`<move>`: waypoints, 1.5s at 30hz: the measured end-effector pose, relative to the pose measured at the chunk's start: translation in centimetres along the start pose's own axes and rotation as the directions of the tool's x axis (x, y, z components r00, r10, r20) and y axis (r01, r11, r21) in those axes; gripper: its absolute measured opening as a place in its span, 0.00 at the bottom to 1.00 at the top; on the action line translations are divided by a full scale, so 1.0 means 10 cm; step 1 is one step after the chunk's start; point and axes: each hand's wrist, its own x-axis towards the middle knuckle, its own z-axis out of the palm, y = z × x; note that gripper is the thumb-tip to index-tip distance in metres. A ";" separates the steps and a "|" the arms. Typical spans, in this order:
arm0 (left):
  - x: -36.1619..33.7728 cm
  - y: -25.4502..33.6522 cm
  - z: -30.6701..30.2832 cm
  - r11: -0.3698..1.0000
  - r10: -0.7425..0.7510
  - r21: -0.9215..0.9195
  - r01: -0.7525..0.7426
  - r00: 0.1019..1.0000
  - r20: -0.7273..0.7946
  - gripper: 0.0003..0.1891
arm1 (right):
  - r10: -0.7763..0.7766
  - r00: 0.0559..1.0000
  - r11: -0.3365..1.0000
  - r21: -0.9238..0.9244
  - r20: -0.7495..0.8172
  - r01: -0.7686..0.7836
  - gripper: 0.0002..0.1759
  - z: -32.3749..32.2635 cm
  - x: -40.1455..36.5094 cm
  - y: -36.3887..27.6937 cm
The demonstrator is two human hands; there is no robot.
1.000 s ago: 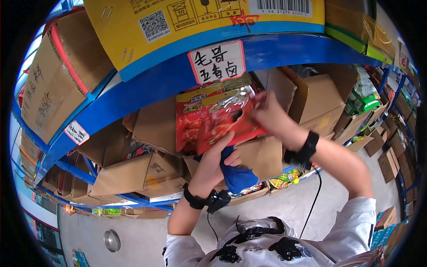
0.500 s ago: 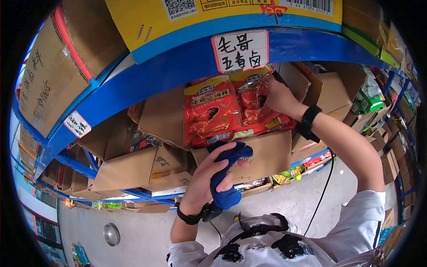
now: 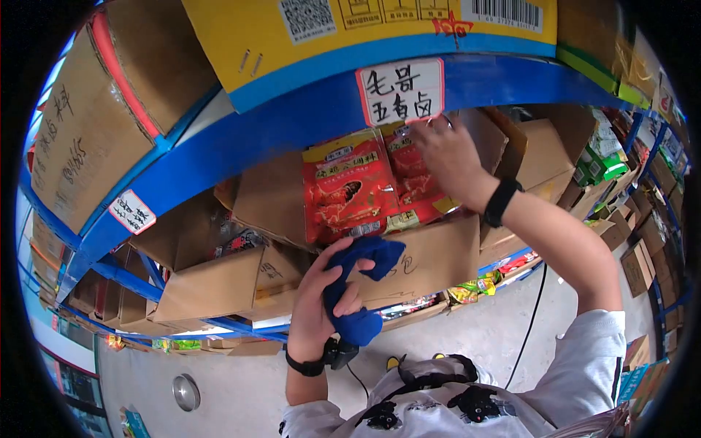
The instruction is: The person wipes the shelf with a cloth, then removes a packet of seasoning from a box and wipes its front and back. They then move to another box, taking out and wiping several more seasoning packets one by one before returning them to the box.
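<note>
A bunched blue cloth (image 3: pixel 355 292) is wrapped in the fingers of my left hand (image 3: pixel 312 299), which is in front of an open cardboard box (image 3: pixel 431 257). Inside that box lie red and yellow seasoning packets, with one packet (image 3: pixel 349 186) face up on the left. My right hand (image 3: pixel 458 164) reaches into the box from the right. Its bent fingers are at the top edge of the right-hand seasoning packet (image 3: pixel 407 171), just under the shelf beam. The hand covers part of this packet, so the fingertips' hold is partly hidden.
A blue shelf beam (image 3: pixel 292 120) with a handwritten label (image 3: pixel 401 92) runs close above the box. A yellow and blue carton (image 3: pixel 409 29) rests on it. More open cartons (image 3: pixel 212 281) flank the box. A black cable (image 3: pixel 529 328) hangs on the right; a metal bowl (image 3: pixel 186 393) is on the floor.
My right hand has moved slightly left along the top of the right-hand packet, and that packet's upper corner has come down. My left hand has shifted a little left and down with the cloth.
</note>
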 end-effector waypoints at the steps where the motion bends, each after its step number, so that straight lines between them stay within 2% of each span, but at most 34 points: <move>1: -0.02 0.01 -0.04 0.999 0.000 -0.045 0.000 1.000 0.018 0.23 | 0.099 0.991 0.977 0.182 0.089 -0.114 0.19 -0.21 0.07 -0.13; 2: -0.03 0.02 -0.07 0.996 -0.003 -0.090 0.006 0.999 0.033 0.23 | 0.174 0.965 0.907 0.350 0.198 -0.236 0.22 -0.34 0.14 -0.26; 3: -0.03 0.01 -0.07 0.995 0.016 -0.098 -0.014 1.000 0.015 0.23 | 0.178 0.964 0.905 0.352 0.196 -0.238 0.22 -0.29 0.23 -0.33; 4: -0.03 0.00 -0.07 0.996 0.012 -0.092 -0.011 1.000 0.013 0.23 | 0.068 0.832 0.683 0.582 0.551 -0.442 0.24 -0.15 0.31 -0.40; 5: -0.02 -0.02 -0.07 0.994 0.023 -0.111 -0.023 1.000 0.003 0.22 | -0.178 0.613 0.387 0.628 0.770 -0.676 0.27 -0.04 0.35 -0.49; 6: -0.01 -0.03 -0.08 0.991 0.036 -0.130 -0.036 0.999 -0.005 0.22 | -0.177 0.614 0.380 0.629 0.770 -0.679 0.27 0.00 0.34 -0.59; 8: -0.05 -0.05 -0.09 0.994 0.024 -0.102 -0.024 1.000 -0.002 0.22 | -0.065 0.696 0.440 0.646 0.715 -0.623 0.33 0.06 0.29 -0.75; 9: -0.07 -0.07 -0.10 0.996 0.015 -0.083 -0.015 1.000 -0.003 0.22 | 0.036 0.615 0.370 0.561 0.787 -0.740 0.36 0.07 0.28 -0.77; 10: -0.09 -0.07 -0.12 0.996 0.011 -0.085 -0.011 1.000 -0.004 0.22 | 0.035 0.612 0.370 0.558 0.790 -0.743 0.36 0.10 0.25 -0.72; 12: -0.13 -0.10 -0.17 0.995 -0.013 -0.104 0.010 1.000 -0.023 0.22 | -0.191 0.675 0.003 0.688 0.713 -0.726 0.26 0.12 0.24 -0.51; 13: -0.13 -0.11 -0.19 0.994 -0.012 -0.112 0.009 1.000 -0.026 0.22 | -0.131 0.621 0.174 0.635 0.773 -0.753 0.22 -0.10 0.31 -0.37; 14: -0.14 -0.11 -0.22 0.991 -0.010 -0.131 0.007 1.000 -0.023 0.22 | -0.137 0.618 0.180 0.633 0.774 -0.753 0.22 -0.06 0.33 -0.31; 16: -0.15 -0.13 -0.27 0.989 -0.005 -0.148 0.002 1.000 -0.019 0.22 | 0.071 0.720 0.490 0.605 0.690 -0.628 0.17 0.02 0.34 -0.11; 17: -0.14 -0.14 -0.29 0.993 0.002 -0.120 -0.004 1.000 -0.014 0.22 | 0.073 0.724 0.494 0.606 0.686 -0.624 0.17 0.07 0.33 -0.03; 19: -0.12 -0.15 -0.32 0.996 0.017 -0.090 -0.018 1.000 -0.005 0.22 | 0.353 0.837 0.482 0.686 0.417 -0.545 0.16 0.12 0.31 0.11; 20: -0.11 -0.16 -0.33 0.994 0.008 -0.107 -0.008 1.000 -0.001 0.22 | 0.354 0.839 0.484 0.687 0.413 -0.542 0.16 0.15 0.29 0.17; 22: -0.11 -0.17 -0.30 0.992 0.001 -0.125 -0.001 1.000 0.005 0.22 | 0.342 0.933 0.805 0.479 0.109 -0.351 0.18 0.08 0.28 0.28; 23: -0.11 -0.18 -0.28 0.992 -0.008 -0.130 0.007 1.000 -0.004 0.22 | 0.347 0.919 0.800 0.453 0.186 -0.394 0.19 0.05 0.28 0.32; 24: -0.10 -0.18 -0.27 0.991 -0.016 -0.134 0.014 1.000 -0.013 0.21 | 0.347 0.920 0.801 0.453 0.182 -0.391 0.19 0.13 0.26 0.37; 26: -0.10 -0.19 -0.25 0.992 -0.023 -0.123 0.020 1.000 -0.018 0.21 | 0.294 0.955 0.871 0.399 0.044 -0.286 0.20 0.41 0.19 0.47; 27: -0.10 -0.20 -0.25 0.993 -0.035 -0.115 0.032 0.999 -0.025 0.21 | 0.293 0.955 0.871 0.400 0.041 -0.285 0.20 0.45 0.21 0.48; 29: -0.09 -0.21 -0.23 0.992 -0.035 -0.119 0.031 0.999 -0.033 0.21 | 0.318 0.891 0.807 0.401 0.324 -0.434 0.16 0.55 0.22 0.49; 30: -0.08 -0.21 -0.23 0.992 -0.038 -0.122 0.033 0.999 -0.038 0.21 | 0.317 0.891 0.807 0.402 0.326 -0.434 0.16 0.52 0.23 0.45; 31: -0.08 -0.21 -0.23 0.992 -0.039 -0.123 0.034 0.998 -0.039 0.21 | 0.283 0.774 0.588 0.536 0.566 -0.606 0.19 0.43 0.24 0.39; 32: -0.08 -0.21 -0.23 0.991 -0.037 -0.127 0.033 0.999 -0.032 0.21 | 0.164 0.629 0.322 0.562 0.760 -0.762 0.23 0.34 0.26 0.32; 33: -0.07 -0.22 -0.23 0.991 -0.036 -0.132 0.033 0.999 -0.025 0.21 | 0.027 0.508 0.336 0.471 0.861 -0.816 0.31 0.22 0.31 0.26; 34: -0.08 -0.23 -0.23 0.990 -0.041 -0.133 0.037 0.999 -0.027 0.21 | 0.025 0.505 0.335 0.468 0.863 -0.818 0.31 0.11 0.31 0.19; 36: -0.08 -0.24 -0.23 0.993 -0.038 -0.111 0.034 0.999 -0.030 0.21 | 0.061 0.509 0.438 0.435 0.859 -0.787 0.35 -0.02 0.28 0.08; 37: -0.08 -0.24 -0.24 0.993 -0.040 -0.113 0.036 0.999 -0.034 0.21 | 0.172 0.616 0.649 0.382 0.769 -0.658 0.33 0.16 0.30 0.02; 38: -0.09 -0.23 -0.25 0.989 -0.053 -0.137 0.047 0.998 -0.039 0.21 | 0.168 0.615 0.649 0.383 0.771 -0.657 0.33 0.31 0.29 0.02; 40: -0.11 -0.23 -0.29 0.986 -0.066 -0.159 0.058 0.997 -0.051 0.21 | 0.277 0.685 0.720 0.326 0.673 -0.612 0.30 0.29 0.39 -0.05; 42: -0.14 -0.22 -0.32 0.983 -0.069 -0.175 0.056 0.996 -0.065 0.21 | 0.248 0.700 0.693 0.382 0.670 -0.611 0.28 0.31 0.46 -0.03; 45: -0.19 -0.23 -0.33 0.982 -0.067 -0.180 0.052 0.994 -0.081 0.21 | 0.193 0.716 0.813 0.299 0.670 -0.499 0.17 0.47 0.62 -0.04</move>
